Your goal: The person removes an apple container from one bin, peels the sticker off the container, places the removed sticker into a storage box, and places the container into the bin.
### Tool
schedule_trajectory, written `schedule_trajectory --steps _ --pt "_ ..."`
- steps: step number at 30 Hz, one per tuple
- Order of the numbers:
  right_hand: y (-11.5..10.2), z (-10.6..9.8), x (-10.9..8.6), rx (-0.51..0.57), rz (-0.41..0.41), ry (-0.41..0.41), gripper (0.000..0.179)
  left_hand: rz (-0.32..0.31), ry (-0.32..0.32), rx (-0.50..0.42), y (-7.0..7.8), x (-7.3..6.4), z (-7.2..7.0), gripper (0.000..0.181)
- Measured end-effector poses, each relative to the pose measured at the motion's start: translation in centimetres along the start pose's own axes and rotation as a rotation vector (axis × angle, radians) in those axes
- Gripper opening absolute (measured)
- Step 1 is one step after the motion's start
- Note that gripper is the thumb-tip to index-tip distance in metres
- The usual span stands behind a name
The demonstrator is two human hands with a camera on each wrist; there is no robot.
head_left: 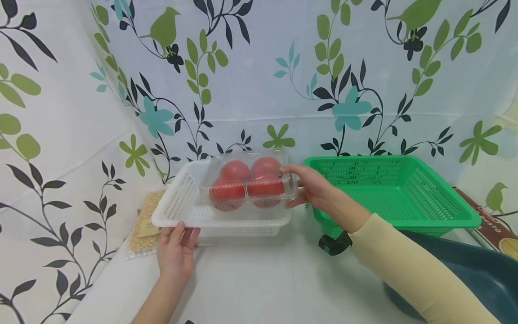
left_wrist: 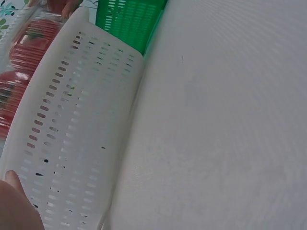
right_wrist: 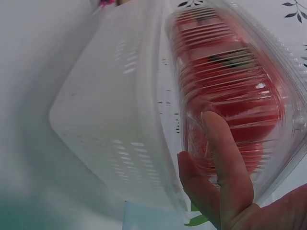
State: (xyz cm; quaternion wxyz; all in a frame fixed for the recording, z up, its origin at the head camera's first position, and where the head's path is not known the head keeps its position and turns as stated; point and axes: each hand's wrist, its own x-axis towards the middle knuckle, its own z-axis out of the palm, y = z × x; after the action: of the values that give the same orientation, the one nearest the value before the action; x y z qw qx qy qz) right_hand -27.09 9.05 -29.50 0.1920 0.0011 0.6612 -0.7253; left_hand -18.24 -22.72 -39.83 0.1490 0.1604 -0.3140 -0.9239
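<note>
A clear plastic clamshell box of red tomatoes [head_left: 247, 184] is above the white perforated basket [head_left: 238, 223], tilted. My right hand [head_left: 313, 186] grips the box by its right end; in the right wrist view, fingers [right_wrist: 228, 163] press against its ribbed side. My left hand [head_left: 176, 252] holds the basket's front rim near the left corner. Only part of that hand [left_wrist: 19, 201] shows in the left wrist view, at the basket's edge. Through the lid, several tomatoes [right_wrist: 225, 91] with green tops are visible.
A green perforated basket [head_left: 384, 198] stands at the right. In front of it is a dark blue basin [head_left: 465, 270], partly behind my right sleeve. A bag of grains [head_left: 147, 220] lies left of the white basket. A brown package [head_left: 493, 229] lies at the far right.
</note>
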Motion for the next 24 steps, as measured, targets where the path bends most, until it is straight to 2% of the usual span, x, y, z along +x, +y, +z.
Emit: schedule_trajectory --steps 5,12,24 --pt "-0.6 0.8 1.4 -0.018 0.002 0.004 0.072 -0.016 0.004 -0.012 0.0 0.1 0.0 0.022" --pt "-1.4 1.7 3.2 -0.056 -0.013 -0.04 0.07 -0.047 0.002 -0.04 0.0 0.3 0.0 0.026" --pt "-0.9 2.9 6.0 -0.042 -0.021 -0.02 0.067 -0.056 -0.022 -0.077 0.0 0.3 0.0 0.017"
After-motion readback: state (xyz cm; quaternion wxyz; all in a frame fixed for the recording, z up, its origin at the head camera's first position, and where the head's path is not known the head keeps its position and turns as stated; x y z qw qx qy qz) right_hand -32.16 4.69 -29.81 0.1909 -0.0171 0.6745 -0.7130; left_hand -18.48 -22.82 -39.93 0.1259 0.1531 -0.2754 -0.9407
